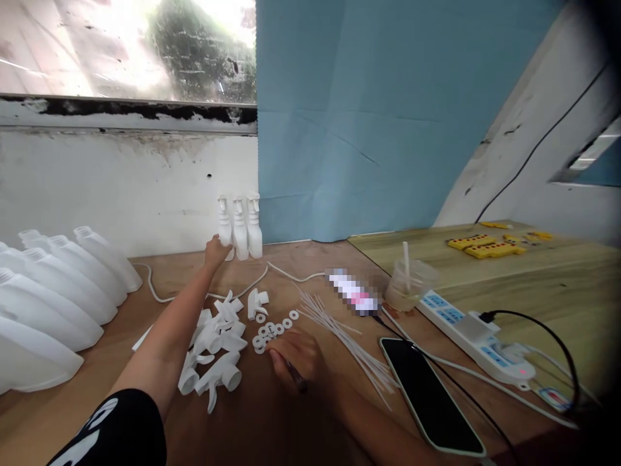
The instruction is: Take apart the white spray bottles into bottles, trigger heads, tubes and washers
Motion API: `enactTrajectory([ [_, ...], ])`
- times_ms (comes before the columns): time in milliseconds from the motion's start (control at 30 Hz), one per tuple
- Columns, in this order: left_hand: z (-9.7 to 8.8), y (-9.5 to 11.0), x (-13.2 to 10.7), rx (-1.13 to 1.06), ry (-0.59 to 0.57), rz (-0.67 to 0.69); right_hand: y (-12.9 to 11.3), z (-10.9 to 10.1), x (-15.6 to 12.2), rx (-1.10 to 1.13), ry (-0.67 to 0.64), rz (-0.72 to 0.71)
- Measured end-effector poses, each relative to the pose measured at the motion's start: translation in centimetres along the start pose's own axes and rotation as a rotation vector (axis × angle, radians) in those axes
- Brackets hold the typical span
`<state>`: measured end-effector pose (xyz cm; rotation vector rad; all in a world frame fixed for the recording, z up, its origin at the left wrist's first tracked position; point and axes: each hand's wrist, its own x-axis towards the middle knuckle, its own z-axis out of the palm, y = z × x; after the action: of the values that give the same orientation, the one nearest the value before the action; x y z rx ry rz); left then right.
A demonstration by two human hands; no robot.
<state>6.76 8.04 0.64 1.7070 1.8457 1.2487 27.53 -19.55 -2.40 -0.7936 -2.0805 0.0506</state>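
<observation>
My left hand (218,250) reaches far forward, its fingers closed around the lower part of a white spray bottle (224,220). That bottle stands upright at the left end of a row, beside two matching spray bottles (246,230) near the wall. My right hand (301,356) is closed around a slim dark-handled tool (295,375); its tip is hidden. Just beyond those fingers lie several white ring washers (280,329). A pile of white trigger spray heads (220,340) lies between my arms, with one separate spray head (257,303) behind the washers.
White bottles without tops (58,285) fill the left side. Thin white tubes (347,336) lie right of the washers. Farther right are a dark-screened phone (431,395), a lit phone (354,292), a clear cup (407,285), a power strip (478,343) and trailing cables.
</observation>
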Motion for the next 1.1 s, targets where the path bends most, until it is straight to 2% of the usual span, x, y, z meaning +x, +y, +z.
enactTrajectory([
  [67,-1.4,0.3,-0.7,-0.030,0.061,-0.006,-0.1,0.0,-0.1,0.028,0.001,0.045],
  [167,-4.9,0.7,-2.8,-0.096,0.148,0.016,-0.4,-0.3,0.2,0.153,0.031,0.167],
  [233,-7.6,0.8,-5.3,-0.155,0.163,0.049,-0.7,-0.7,0.7,0.256,0.085,0.282],
  [333,-11.2,0.5,-10.8,-0.244,0.083,0.089,-0.6,-1.3,1.5,0.425,0.145,0.495],
  [400,-13.1,0.3,-15.0,-0.308,-0.055,0.091,-0.3,-1.4,1.9,0.610,0.154,0.612],
  [467,-14.8,0.6,-18.7,-0.431,-0.420,0.054,0.1,-1.3,2.0,0.870,0.150,0.672],
  [533,-16.2,1.5,-21.5,-0.317,-0.681,0.102,0.3,-1.2,2.1,1.108,0.163,0.700],
  [567,-16.9,2.1,-22.5,-0.235,-0.769,0.137,0.2,-1.1,2.0,1.193,0.178,0.731],
  [633,-17.9,3.3,-23.8,-0.105,-0.858,0.199,0.0,-1.0,1.9,1.291,0.223,0.846],
  [700,-18.3,4.0,-24.8,0.000,-0.823,0.243,-0.2,-0.9,1.8,1.320,0.287,0.984],
  [767,-17.9,4.1,-26.0,0.123,-0.692,0.320,-0.1,-0.8,1.8,1.320,0.356,1.074],
  [867,-16.3,3.1,-28.6,0.302,-0.453,0.544,0.3,-0.6,1.8,1.318,0.414,1.116],
  [933,-15.2,2.2,-30.6,0.347,-0.364,0.656,0.5,-0.4,1.8,1.325,0.406,1.124],
  [1000,-14.7,1.4,-32.2,0.291,-0.338,0.617,0.6,-0.4,1.6,1.334,0.379,1.132],
  [1100,-15.6,0.6,-33.5,-0.054,-0.496,0.335,0.3,-0.4,1.2,1.368,0.292,1.123],
])
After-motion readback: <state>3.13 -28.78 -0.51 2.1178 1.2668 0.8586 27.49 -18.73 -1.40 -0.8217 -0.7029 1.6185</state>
